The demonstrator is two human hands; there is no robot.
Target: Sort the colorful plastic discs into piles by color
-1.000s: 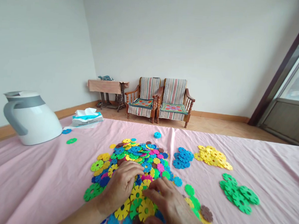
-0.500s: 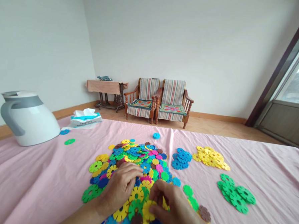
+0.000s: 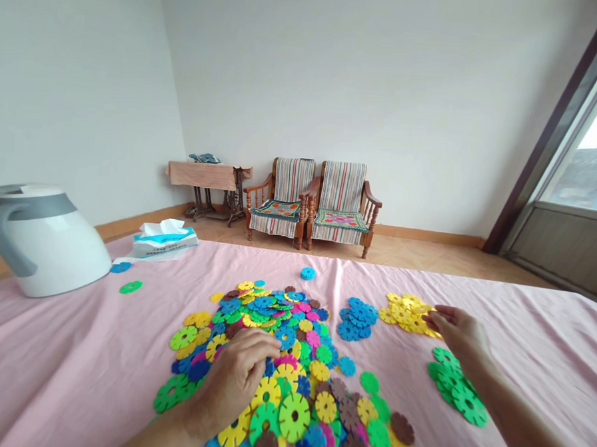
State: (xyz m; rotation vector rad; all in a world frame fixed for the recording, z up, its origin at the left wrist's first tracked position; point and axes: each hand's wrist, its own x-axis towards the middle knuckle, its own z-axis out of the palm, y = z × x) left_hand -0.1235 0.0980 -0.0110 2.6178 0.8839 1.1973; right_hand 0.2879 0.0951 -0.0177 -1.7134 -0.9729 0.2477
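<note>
A mixed pile of notched plastic snowflake discs (image 3: 294, 415) in several colours spreads across the middle. Over its left part rests my left hand (image 3: 245, 361), fingers curled together; what lies beneath them is hidden. My right hand (image 3: 460, 332) reaches to the yellow disc heap (image 3: 401, 312) at the right. Its thumb and fingers pinch a yellow snowflake disc (image 3: 424, 309) just above that heap. To the heap's left is a blue disc heap (image 3: 357, 319). A green disc heap (image 3: 457, 388) lies nearer, beside my right forearm.
A white and grey jug (image 3: 52, 244) stands at the left of the pink tablecloth (image 3: 96, 346), near a tissue box (image 3: 165, 238). A lone green disc (image 3: 130, 287) and some blue discs (image 3: 308, 273) lie apart. Beyond are two wooden chairs (image 3: 342, 206).
My right hand has moved from the mixed pile out to the yellow heap, carrying a yellow disc. The left hand stays over the pile. The view has shifted slightly.
</note>
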